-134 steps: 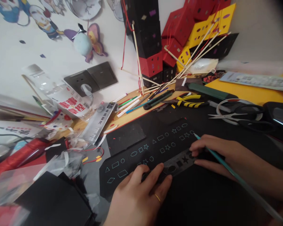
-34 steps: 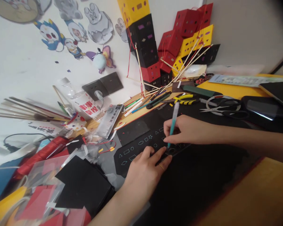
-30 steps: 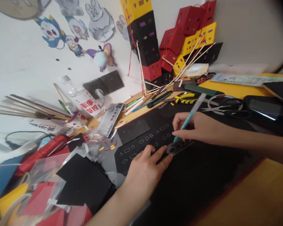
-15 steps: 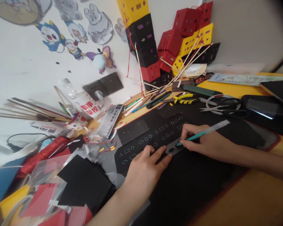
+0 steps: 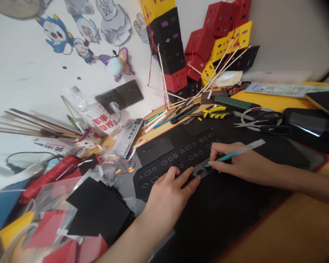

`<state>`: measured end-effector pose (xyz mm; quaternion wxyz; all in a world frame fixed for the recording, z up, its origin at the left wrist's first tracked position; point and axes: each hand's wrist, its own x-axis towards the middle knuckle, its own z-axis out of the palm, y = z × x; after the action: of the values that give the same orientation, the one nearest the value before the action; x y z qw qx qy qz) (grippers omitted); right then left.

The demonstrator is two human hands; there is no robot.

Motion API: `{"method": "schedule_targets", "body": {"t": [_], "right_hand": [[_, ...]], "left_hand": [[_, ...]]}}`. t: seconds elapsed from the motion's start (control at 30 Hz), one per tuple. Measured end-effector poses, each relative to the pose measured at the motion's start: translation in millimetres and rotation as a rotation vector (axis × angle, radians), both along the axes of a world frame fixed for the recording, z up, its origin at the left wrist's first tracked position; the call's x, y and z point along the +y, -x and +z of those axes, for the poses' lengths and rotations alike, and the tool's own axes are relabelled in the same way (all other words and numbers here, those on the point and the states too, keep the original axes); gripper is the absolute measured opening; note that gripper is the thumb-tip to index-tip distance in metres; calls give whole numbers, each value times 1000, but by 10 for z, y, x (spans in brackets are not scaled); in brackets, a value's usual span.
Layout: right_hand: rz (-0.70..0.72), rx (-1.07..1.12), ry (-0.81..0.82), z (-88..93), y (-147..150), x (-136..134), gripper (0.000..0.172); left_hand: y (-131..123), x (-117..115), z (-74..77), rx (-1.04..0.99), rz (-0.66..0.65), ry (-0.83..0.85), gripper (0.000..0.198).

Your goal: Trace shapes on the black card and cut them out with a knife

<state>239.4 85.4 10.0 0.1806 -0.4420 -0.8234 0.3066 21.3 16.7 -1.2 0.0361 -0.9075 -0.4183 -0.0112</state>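
My right hand (image 5: 227, 160) is closed on a teal pen (image 5: 226, 156) with a pale clear end. The pen's tip touches down at a translucent shape stencil (image 5: 195, 174). With fingers spread, my left hand (image 5: 171, 191) presses the stencil flat onto a black card (image 5: 164, 175); a ring is on one finger. Rows of small outlined shapes, such as stars, rectangles and circles, cover the card. Part of the stencil is hidden under both hands. A dark cutting mat (image 5: 208, 215) lies underneath.
Scissors (image 5: 259, 125) and yellow pliers (image 5: 216, 112) lie behind my right hand. Black card sheets (image 5: 98, 212) and red paper (image 5: 48, 228) are piled at left. A paper box tower (image 5: 168, 47) and thin sticks (image 5: 214, 78) stand at the back, near a plastic bottle (image 5: 98, 115).
The pen tip has shifted very slightly within the stencil. Both hands keep their hold, and the camera view has tilted a little.
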Motion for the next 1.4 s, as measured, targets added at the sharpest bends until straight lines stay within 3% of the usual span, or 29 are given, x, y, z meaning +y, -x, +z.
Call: {"method": "schedule_targets", "body": {"t": [0.27, 0.5, 0.83, 1.1, 1.3, 1.4], "right_hand": [[146, -79, 81, 147, 37, 85, 9], [231, -293, -55, 312, 159, 169, 9], [199, -400, -182, 306, 249, 133, 6], [236, -314, -174, 291, 233, 112, 5], [33, -45, -65, 242, 25, 156, 7], [21, -5, -49, 196, -66, 156, 9]], "left_hand": [[7, -2, -10, -3, 8, 13, 39], [7, -6, -9, -25, 8, 29, 39], [16, 4, -9, -22, 12, 45, 39], [14, 1, -30, -34, -2, 32, 39], [18, 0, -34, -68, -14, 20, 38], [21, 5, -37, -66, -17, 14, 38]]}}
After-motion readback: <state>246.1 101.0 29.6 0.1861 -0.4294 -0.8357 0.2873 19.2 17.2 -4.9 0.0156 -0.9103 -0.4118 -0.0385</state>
